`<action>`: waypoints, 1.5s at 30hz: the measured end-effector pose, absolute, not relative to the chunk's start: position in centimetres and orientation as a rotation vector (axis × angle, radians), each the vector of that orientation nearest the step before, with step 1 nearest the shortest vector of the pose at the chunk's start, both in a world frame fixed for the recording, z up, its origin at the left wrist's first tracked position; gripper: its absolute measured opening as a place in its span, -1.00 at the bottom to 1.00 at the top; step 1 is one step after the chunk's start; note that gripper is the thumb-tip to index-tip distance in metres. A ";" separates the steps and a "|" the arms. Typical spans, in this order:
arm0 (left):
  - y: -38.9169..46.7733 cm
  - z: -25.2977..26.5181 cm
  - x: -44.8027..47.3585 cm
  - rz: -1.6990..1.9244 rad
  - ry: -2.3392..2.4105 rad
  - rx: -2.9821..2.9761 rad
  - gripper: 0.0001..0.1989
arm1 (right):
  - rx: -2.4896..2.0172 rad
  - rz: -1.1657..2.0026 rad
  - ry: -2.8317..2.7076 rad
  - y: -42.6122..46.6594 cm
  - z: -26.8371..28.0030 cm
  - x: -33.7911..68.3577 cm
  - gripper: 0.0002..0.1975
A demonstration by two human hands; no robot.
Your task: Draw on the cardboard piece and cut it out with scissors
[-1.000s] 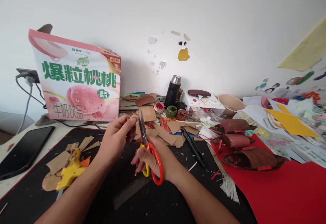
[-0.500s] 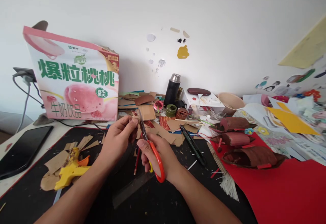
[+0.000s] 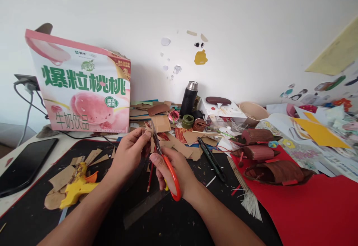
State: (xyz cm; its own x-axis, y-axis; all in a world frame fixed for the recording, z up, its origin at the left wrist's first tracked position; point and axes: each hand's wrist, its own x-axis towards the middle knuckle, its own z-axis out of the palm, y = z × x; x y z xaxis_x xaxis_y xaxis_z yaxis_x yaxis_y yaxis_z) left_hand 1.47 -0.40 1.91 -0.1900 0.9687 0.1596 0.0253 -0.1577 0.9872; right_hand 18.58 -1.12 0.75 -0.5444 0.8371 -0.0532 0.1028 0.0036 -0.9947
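My right hand (image 3: 180,167) grips a pair of scissors (image 3: 175,180) with orange handles and a bit of yellow showing below. The blades point up and away, close beside my left fingertips. Between the thumb and fingers of my left hand (image 3: 131,149) is a small tan piece of cardboard (image 3: 149,131), mostly hidden by the fingers. It lies against the blades; I cannot tell whether they cut into it. Under the hands, a red pencil (image 3: 150,179) and a clear strip (image 3: 147,210) lie on the black mat (image 3: 167,227).
A yellow glue gun (image 3: 77,188) rests on cardboard scraps at left, near a phone (image 3: 26,167) and a large drink carton (image 3: 86,85). Right of my hands are a utility knife (image 3: 212,160) and brown model boats (image 3: 279,173) on red paper. Paint jars (image 3: 188,121) and a flask (image 3: 189,98) stand behind.
Almost nothing differs. The scissors and my right hand have shifted very slightly, while my left hand stays in place with the cardboard piece.
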 end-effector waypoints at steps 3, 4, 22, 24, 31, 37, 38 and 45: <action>-0.5 1.9 1.5 1.468 1.283 1.238 -0.64 | -0.980 1.577 -1.725 -1.2 0.8 18.6 -0.46; -0.5 1.9 1.5 1.467 1.286 1.237 -0.64 | -0.979 1.569 -1.738 -1.2 0.8 18.6 -0.46; 0.4 0.8 1.3 1.482 1.118 1.086 -0.70 | -0.958 1.577 -1.725 -1.2 0.9 18.7 -0.44; 0.3 0.9 1.3 1.478 1.121 1.089 -0.69 | -0.968 1.576 -1.728 -1.2 0.9 18.7 -0.42; 0.3 1.3 1.6 1.484 1.128 1.059 -0.69 | -0.960 1.582 -1.721 -1.2 0.8 18.6 -0.44; 0.3 1.0 1.7 1.475 1.103 0.993 -0.72 | -0.962 1.585 -1.718 -1.2 1.0 18.7 -0.45; 0.3 1.0 1.8 1.475 1.104 0.992 -0.72 | -0.968 1.581 -1.721 -1.1 1.0 18.7 -0.44; 0.1 1.3 2.0 1.485 1.130 0.987 -0.67 | -0.993 1.632 -1.656 -1.0 -0.8 18.5 -0.44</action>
State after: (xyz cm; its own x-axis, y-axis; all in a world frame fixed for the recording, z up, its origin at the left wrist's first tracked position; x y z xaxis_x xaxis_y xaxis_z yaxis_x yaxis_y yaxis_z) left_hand 1.98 0.14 1.33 -0.1836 0.9822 0.0395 -0.2239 -0.0809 0.9713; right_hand 18.52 -1.02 -0.76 -0.5376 0.8390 -0.0841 0.0964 -0.0380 -0.9946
